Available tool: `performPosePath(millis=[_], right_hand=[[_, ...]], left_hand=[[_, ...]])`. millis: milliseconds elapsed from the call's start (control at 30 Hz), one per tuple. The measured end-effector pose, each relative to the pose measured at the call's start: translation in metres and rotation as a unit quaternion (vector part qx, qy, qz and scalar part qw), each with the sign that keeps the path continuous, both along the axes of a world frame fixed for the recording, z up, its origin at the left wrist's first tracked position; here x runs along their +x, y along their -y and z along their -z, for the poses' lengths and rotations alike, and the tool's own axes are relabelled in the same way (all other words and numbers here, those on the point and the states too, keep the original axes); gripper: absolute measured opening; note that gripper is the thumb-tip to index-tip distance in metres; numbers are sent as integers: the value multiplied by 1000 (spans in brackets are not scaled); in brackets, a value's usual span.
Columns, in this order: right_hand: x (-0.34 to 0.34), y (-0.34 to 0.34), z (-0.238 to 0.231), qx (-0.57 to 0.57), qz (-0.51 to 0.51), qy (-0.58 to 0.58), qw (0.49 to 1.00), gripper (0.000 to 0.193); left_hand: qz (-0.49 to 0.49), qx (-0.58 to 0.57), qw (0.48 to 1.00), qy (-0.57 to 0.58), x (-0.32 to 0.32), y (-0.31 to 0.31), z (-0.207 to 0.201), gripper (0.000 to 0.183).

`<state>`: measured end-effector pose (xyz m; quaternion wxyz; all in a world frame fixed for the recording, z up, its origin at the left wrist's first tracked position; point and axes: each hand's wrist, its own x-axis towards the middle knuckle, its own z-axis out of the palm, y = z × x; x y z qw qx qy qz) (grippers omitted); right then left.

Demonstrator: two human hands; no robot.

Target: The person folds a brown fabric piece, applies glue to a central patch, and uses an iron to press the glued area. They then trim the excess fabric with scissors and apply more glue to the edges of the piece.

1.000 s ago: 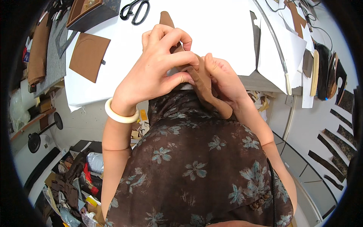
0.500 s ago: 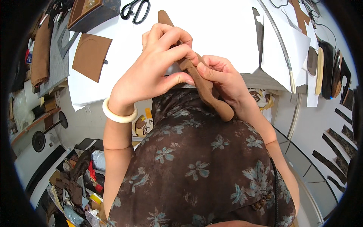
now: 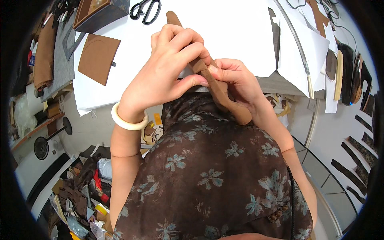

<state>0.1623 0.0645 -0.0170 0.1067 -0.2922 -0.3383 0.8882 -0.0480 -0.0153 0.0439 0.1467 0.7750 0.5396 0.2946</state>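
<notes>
Between my hands, at the near edge of the white-covered table, runs a long folded strip of brown leather or fabric [image 3: 218, 88]. Its far tip sticks out beyond my left knuckles, and its near end curls down beside my right wrist. My left hand [image 3: 170, 62], with a cream bangle at the wrist, is bent over the strip, fingers and thumb pinching it. Just to the right, my right hand [image 3: 236, 82] grips the strip's edge between thumb and forefinger; its other fingers are curled underneath and partly hidden.
A flat brown panel [image 3: 99, 59] lies left on the white sheet [image 3: 240, 24]. Black-handled scissors [image 3: 145, 11] and a dark wooden box [image 3: 100, 16] sit at the far left. A thin metal rod [image 3: 298, 44] crosses papers at the right. Scraps fill a heap [image 3: 86, 196] lower left.
My left index finger and thumb have shifted slightly along the strip. The strip's near end has swung a little to the right. Both hands keep their grip.
</notes>
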Motion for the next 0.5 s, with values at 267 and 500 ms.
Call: performPosePath(millis=[267, 500], right_hand=[[5, -5, 9, 9, 16, -43, 999, 22], [13, -11, 13, 17, -27, -58, 998, 22]], left_hand=[[18, 94, 994, -57, 18, 1, -10, 39], [60, -20, 998, 28, 23, -2, -1, 26]])
